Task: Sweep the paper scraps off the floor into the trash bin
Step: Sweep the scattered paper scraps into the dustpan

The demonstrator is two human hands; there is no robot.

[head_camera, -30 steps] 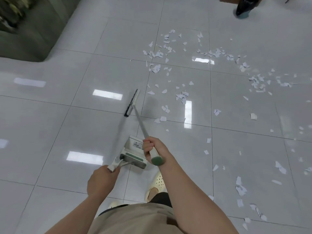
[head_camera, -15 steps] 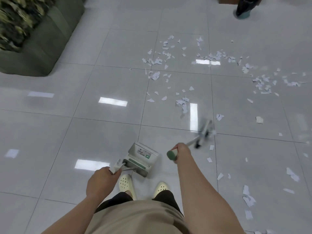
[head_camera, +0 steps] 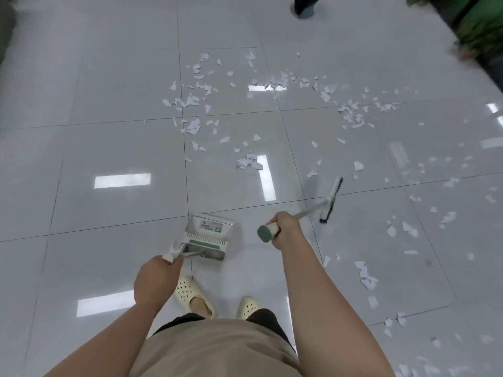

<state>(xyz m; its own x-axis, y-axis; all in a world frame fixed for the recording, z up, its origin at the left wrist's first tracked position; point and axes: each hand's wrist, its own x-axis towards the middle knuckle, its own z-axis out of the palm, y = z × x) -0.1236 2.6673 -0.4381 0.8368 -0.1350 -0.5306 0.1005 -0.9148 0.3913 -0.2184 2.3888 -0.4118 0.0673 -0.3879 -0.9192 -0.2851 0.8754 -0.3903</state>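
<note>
A glossy floor of large pale grey tiles (head_camera: pixel 109 85) reflects ceiling lights, and torn white paper scraps (head_camera: pixel 246 161) lie scattered across it in loose drifts ahead of the person and to their right, none yet gathered. The left hand (head_camera: pixel 156 281) curls around the thin white handle of a grey-and-white plastic dustpan (head_camera: pixel 208 235) with a green strip, which sits on the tiles just in front of a pair of cream perforated clogs (head_camera: pixel 194 296). The right hand (head_camera: pixel 287 229) wraps its fingers around the green-capped end of a long metal-handled broom (head_camera: pixel 330 200), whose white head with dark bristles stands at the near edge of the scraps on the right, seemingly touching the floor, though blur makes that hard to confirm. No trash bin can be made out with certainty; a dark object (head_camera: pixel 304 5) at the top edge is cut off. The pan appears empty, so the job looks barely started. The risk from here is scatter: a fast stroke on such a slick surface could flick the light scraps past the pan, and the pan, standing well apart from the broom head, may miss what is pushed its way.
</note>
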